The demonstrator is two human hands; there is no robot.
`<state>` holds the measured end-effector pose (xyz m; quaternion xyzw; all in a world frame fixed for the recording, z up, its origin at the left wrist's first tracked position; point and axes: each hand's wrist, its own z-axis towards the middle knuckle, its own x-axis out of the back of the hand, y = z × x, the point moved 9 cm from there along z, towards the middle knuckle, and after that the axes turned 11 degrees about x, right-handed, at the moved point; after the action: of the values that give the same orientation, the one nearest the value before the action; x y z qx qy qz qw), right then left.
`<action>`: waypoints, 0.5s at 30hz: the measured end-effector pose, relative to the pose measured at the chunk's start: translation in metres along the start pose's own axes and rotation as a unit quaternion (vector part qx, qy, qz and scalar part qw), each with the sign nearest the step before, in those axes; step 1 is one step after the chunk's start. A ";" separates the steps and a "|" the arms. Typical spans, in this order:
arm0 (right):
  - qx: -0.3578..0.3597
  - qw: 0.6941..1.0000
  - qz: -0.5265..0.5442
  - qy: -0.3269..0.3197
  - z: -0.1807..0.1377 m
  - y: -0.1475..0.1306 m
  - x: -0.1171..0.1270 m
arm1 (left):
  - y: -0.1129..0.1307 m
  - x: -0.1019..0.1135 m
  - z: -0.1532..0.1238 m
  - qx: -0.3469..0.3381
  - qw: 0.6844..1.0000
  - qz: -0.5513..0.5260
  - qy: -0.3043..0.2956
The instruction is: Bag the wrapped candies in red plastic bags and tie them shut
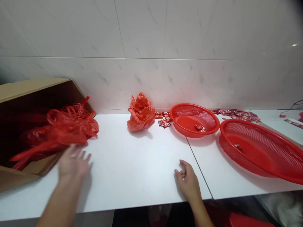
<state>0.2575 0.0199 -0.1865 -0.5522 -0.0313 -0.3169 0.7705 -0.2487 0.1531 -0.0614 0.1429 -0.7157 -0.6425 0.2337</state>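
A: Entry one, the hands?

B: Left hand (72, 164): blurred, fingers spread, holding nothing, at the near edge of the red plastic bags (61, 129). Contact cannot be told. Right hand (188, 181): empty, fingers loosely curled, resting on the white table (132, 164) near its front edge.

A: Location of the bags?

B: Spilling from a cardboard box (28, 88) lying on its side, far left.

A: Further out?

B: One bunched red bag (140, 113) by the wall, with small red packets (164, 119) just beside it. Then a smaller red basket (189, 111) and a larger red basket (260, 138).

Bags (61, 129) spill from the box (23, 91), left of two baskets (194, 119).
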 end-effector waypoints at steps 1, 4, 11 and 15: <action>0.024 0.999 -0.027 -0.012 -0.004 -0.003 -0.005 | -0.023 -0.024 -0.015 0.026 1.000 -0.013 -0.010; 0.074 0.993 -0.083 -0.046 -0.009 -0.013 -0.018 | -0.062 -0.122 -0.061 0.022 0.993 0.035 -0.110; 0.088 0.992 -0.070 -0.061 -0.002 -0.014 -0.018 | 0.098 -0.251 -0.061 -0.368 0.902 0.196 -0.111; 0.094 0.992 -0.072 -0.043 -0.002 -0.016 -0.016 | 0.129 -0.300 -0.013 -0.308 0.839 0.436 -0.109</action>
<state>0.2364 0.0225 -0.1803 -0.4865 -0.1333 -0.3432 0.7923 0.0251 0.3108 0.0212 -0.3340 -0.4903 -0.6726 0.4424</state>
